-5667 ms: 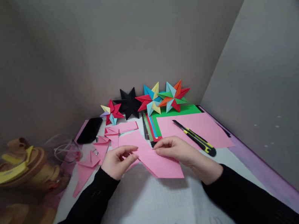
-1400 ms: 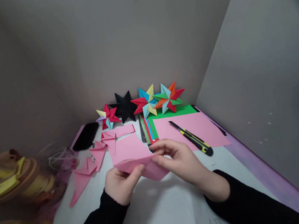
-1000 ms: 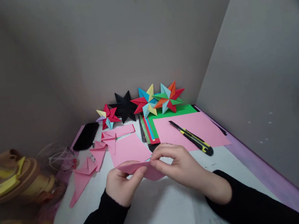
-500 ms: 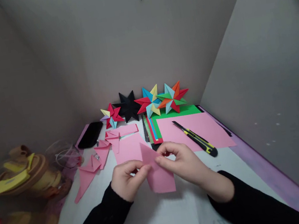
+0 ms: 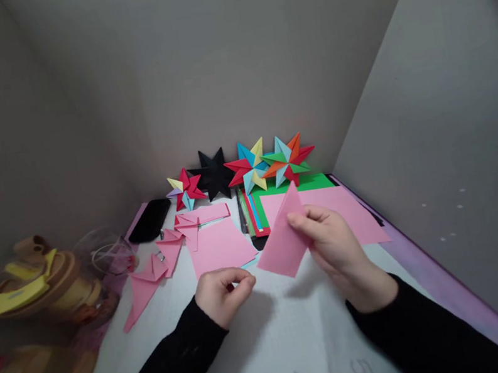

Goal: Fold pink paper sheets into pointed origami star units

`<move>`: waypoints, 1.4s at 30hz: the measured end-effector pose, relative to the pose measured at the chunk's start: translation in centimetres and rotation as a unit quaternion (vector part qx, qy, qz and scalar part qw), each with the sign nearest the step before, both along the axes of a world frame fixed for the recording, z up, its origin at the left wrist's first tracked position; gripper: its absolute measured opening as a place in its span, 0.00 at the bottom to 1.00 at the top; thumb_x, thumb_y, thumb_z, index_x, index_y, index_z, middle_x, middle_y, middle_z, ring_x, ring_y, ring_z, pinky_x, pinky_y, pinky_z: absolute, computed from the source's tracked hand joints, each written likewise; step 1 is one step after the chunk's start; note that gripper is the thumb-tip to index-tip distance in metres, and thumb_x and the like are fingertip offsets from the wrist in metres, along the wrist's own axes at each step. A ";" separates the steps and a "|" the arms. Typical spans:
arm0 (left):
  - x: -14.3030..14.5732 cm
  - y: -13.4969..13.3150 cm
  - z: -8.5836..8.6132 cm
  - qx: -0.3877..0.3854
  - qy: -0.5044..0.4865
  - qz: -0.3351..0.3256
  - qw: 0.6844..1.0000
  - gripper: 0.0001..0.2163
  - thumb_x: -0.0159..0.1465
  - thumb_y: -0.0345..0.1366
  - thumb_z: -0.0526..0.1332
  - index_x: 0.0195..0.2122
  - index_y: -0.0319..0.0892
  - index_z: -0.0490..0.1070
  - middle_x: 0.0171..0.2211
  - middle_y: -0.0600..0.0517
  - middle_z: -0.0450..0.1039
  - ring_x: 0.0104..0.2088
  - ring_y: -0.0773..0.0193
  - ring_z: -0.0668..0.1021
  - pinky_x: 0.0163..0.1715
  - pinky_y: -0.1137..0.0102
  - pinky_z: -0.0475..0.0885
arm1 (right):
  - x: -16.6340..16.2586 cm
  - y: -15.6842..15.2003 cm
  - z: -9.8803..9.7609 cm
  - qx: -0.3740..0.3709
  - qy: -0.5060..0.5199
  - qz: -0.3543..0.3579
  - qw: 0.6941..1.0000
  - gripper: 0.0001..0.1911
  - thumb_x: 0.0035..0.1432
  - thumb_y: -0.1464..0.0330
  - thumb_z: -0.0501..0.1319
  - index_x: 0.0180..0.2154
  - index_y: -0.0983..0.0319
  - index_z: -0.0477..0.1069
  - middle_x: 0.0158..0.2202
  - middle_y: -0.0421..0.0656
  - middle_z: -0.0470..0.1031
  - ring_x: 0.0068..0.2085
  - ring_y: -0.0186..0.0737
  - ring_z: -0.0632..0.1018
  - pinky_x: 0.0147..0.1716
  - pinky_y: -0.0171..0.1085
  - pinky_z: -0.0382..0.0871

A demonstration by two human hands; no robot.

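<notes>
My right hand (image 5: 335, 245) pinches a folded pink paper piece (image 5: 284, 238) and holds it up above the white mat (image 5: 276, 347), its point upward. My left hand (image 5: 222, 289) is curled in a loose fist just left of it, resting low over the mat with nothing visible in it. A flat pink square (image 5: 218, 246) lies beyond my left hand. Several folded pink units (image 5: 161, 261) lie to its left.
Several coloured paper stars (image 5: 246, 168) lean on the back wall. A pink sheet (image 5: 353, 213) lies over stacked coloured paper (image 5: 254, 214) at the right. A black phone (image 5: 149, 219) and a clear jar (image 5: 105, 255) sit at the left, near yellow-brown objects (image 5: 36, 286).
My left hand has let go of the pink piece and closed. My right hand has lifted the piece up and to the right, covering the cutter knife.
</notes>
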State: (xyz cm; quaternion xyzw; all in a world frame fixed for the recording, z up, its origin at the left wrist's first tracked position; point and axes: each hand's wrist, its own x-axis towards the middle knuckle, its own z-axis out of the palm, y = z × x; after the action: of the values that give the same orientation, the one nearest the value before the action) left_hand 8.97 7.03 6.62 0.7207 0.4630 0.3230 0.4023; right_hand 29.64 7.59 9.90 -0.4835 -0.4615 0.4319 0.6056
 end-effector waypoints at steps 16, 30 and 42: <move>0.0 0.1 1.0 -0.017 -0.191 0.091 0.977 0.06 0.51 0.35 0.65 0.21 0.39 0.73 0.23 0.52 0.74 0.26 0.66 0.73 0.28 0.73 0.68 | -4.3 -2.1 -1.5 0.038 -0.301 0.201 0.931 0.12 0.50 0.73 0.57 0.17 0.63 0.64 0.19 0.36 0.64 0.24 0.31 0.66 0.24 0.30 0.58; -2.5 2.7 1.1 -0.158 -0.346 0.150 0.913 0.11 0.44 0.40 0.70 0.22 0.37 0.74 0.17 0.55 0.67 0.16 0.76 0.62 0.15 0.78 0.56 | -3.5 -2.2 -0.6 0.063 -0.321 0.185 0.927 0.11 0.49 0.75 0.57 0.17 0.63 0.66 0.20 0.38 0.67 0.23 0.31 0.67 0.23 0.31 0.57; -1.4 1.4 1.4 -0.077 -0.226 0.120 0.964 0.09 0.48 0.39 0.68 0.20 0.39 0.73 0.15 0.56 0.65 0.17 0.73 0.64 0.17 0.77 0.59 | -3.4 -1.8 -1.1 0.027 -0.335 0.176 0.925 0.12 0.49 0.73 0.57 0.16 0.63 0.62 0.19 0.37 0.64 0.23 0.30 0.66 0.22 0.31 0.55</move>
State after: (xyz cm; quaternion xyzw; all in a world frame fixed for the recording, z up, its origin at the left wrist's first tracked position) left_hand 7.60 8.40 8.01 0.5351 0.4669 0.4869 0.5085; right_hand 26.20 5.80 8.80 -0.4944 -0.7265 0.3321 0.3427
